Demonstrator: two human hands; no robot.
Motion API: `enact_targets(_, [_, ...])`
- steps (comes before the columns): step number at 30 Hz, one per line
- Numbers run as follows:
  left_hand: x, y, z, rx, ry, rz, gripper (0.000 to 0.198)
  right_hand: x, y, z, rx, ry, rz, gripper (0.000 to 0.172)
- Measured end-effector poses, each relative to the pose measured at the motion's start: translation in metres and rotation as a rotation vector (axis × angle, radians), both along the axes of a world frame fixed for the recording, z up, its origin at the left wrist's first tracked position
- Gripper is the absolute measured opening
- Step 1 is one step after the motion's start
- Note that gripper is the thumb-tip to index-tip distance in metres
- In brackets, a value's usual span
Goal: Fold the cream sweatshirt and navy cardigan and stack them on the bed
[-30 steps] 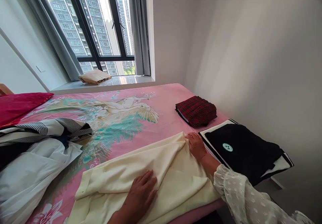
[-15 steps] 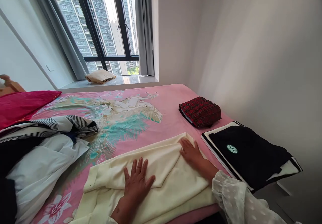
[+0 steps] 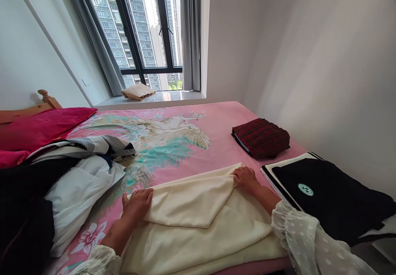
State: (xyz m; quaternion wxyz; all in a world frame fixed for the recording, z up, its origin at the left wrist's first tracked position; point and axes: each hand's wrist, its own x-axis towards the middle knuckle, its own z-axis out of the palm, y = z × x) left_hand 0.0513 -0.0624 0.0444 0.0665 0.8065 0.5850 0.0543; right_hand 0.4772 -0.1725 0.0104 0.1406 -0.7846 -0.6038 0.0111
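Note:
A cream cloth (image 3: 198, 213) lies partly folded on the pink bed sheet (image 3: 213, 130) near the front edge. My left hand (image 3: 137, 203) rests on the cloth's left end, fingers curled over its edge. At the cloth's far right corner, my right hand (image 3: 246, 178) has its fingers closed on the fabric. The upper layer forms a triangular flap between both hands.
A folded red plaid garment (image 3: 261, 137) and a folded black garment with a round logo (image 3: 331, 196) lie to the right by the wall. A pile of striped, white and black clothes (image 3: 62, 176) and red pillows (image 3: 40, 126) sit left. A tan bundle (image 3: 137, 91) is on the windowsill.
My left hand slid from the middle of the cloth to its left end. My right hand stayed at the far right corner and closed on it. The view shifted left.

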Motion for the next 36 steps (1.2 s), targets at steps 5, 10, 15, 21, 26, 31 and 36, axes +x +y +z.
enact_targets(5, [-0.015,0.018,0.020,-0.083,0.051,-0.046,0.026,0.006,0.012,0.001,-0.009,0.070,0.044,0.022])
enact_targets(10, [-0.033,0.026,0.024,-0.226,-0.053,-0.045,0.028,0.011,0.025,0.005,0.027,0.055,0.070,0.024])
enact_targets(15, [-0.044,0.028,0.003,-0.190,-0.046,0.025,0.032,0.014,0.034,0.001,0.047,-0.019,0.040,0.026])
enact_targets(21, [-0.035,0.020,-0.007,0.060,0.045,0.063,0.036,0.016,0.039,-0.004,0.119,-0.053,0.029,0.028])
enact_targets(26, [0.000,-0.016,-0.008,0.257,-0.100,-0.346,0.032,-0.003,0.027,0.005,0.282,-0.037,0.015,0.019])
enact_targets(31, [0.062,-0.081,-0.007,0.129,-0.115,-0.835,0.063,-0.021,-0.010,0.003,0.378,-0.005,0.167,0.030])
enact_targets(36, [0.109,-0.099,-0.017,0.023,-0.071,-0.924,0.082,-0.013,-0.026,-0.015,0.392,-0.083,0.271,0.041])
